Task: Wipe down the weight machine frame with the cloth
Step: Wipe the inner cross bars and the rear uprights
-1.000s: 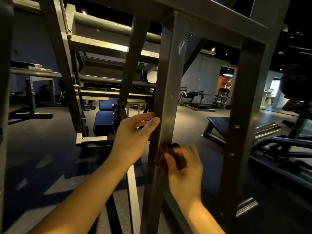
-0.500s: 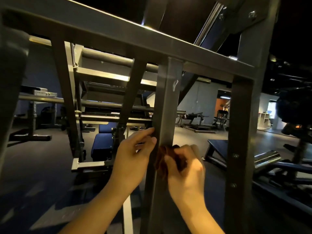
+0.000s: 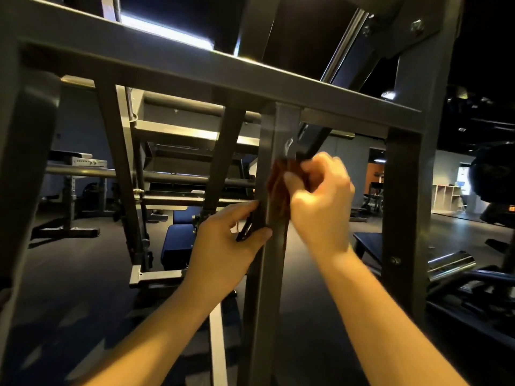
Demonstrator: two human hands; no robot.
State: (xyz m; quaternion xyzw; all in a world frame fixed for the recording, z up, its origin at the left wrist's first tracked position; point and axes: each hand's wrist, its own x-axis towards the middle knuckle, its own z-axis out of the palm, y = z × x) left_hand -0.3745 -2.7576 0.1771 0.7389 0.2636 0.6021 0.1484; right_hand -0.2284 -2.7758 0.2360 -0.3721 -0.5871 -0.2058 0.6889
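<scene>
Head camera: my right hand (image 3: 320,201) has its fingers curled round the bunched brown cloth (image 3: 281,185), pressing it against the frame upright (image 3: 267,274). My left hand (image 3: 223,246) grips that upright just below. The cloth looks soft and light, so I judge a wadded hold best; the steel should not give.

Painted metal, soft cloth

The frame post (image 3: 278,129) between the left hand (image 3: 223,246) and the right hand (image 3: 320,207) is smooth grey painted metal with a dull sheen. The cloth (image 3: 281,179) in the right hand is soft, crumpled brown fabric. Low to its right is a glossy chrome bar (image 3: 448,264).
</scene>
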